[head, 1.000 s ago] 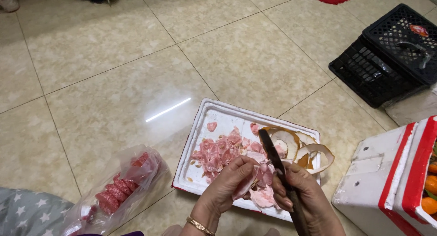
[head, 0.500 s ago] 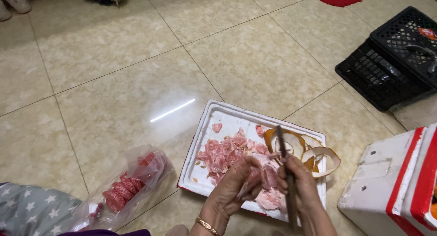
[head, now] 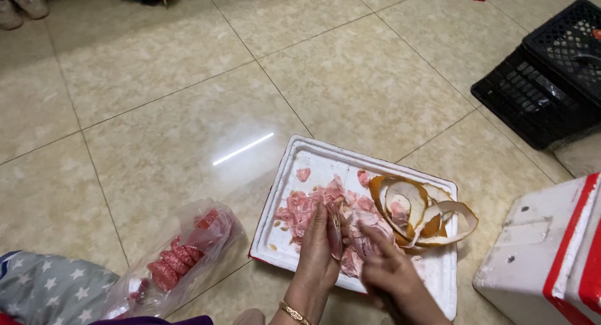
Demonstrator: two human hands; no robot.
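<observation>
On the tiled floor (head: 188,112), far left, a clear plastic bag (head: 181,256) holds red pieces. Beside it sits a white foam tray (head: 300,162) heaped with pink fruit flesh (head: 313,203). The left hand (head: 319,256) has its grip closed on a pink chunk; the right hand (head: 391,275) presses into the pile, its grip unclear. Curled orange peel (head: 416,215) lies just right, then a white-and-red cooler (head: 544,250) and black crate (head: 551,74).

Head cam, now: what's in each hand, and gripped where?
The left hand pinches a pink fruit piece by its edge over the white tray. The right hand presses on the fruit pile; whether it grips anything cannot be told.
</observation>
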